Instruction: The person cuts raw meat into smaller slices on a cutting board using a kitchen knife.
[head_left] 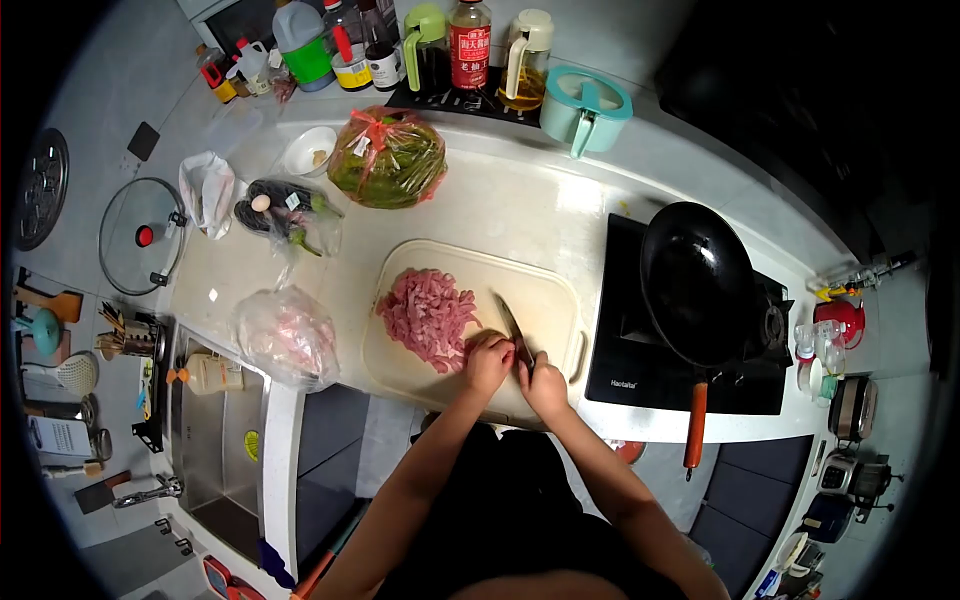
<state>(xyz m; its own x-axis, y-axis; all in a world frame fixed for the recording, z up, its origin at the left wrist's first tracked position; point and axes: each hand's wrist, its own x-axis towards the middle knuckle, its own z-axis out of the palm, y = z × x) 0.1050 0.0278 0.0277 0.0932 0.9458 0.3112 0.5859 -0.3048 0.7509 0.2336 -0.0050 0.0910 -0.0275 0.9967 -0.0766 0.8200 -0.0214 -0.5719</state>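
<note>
A cream cutting board point(545, 290) lies on the counter in front of me, with a heap of sliced raw pink meat point(425, 315) on its left half. My right hand point(543, 386) is closed round the handle of a kitchen knife point(510, 318), whose blade points away from me over the board. Close beside the blade, my left hand point(490, 362) rests on the board with its fingers curled, at the lower right edge of the meat. Whatever lies under those fingers is hidden.
Right of the board, a black wok point(697, 280) sits on the gas stove point(630, 370), its handle jutting toward me. To the left are a clear plastic bag point(288, 335), bagged eggplants point(290, 212) and the sink point(215, 440). Bagged green vegetables point(388, 160) stand behind.
</note>
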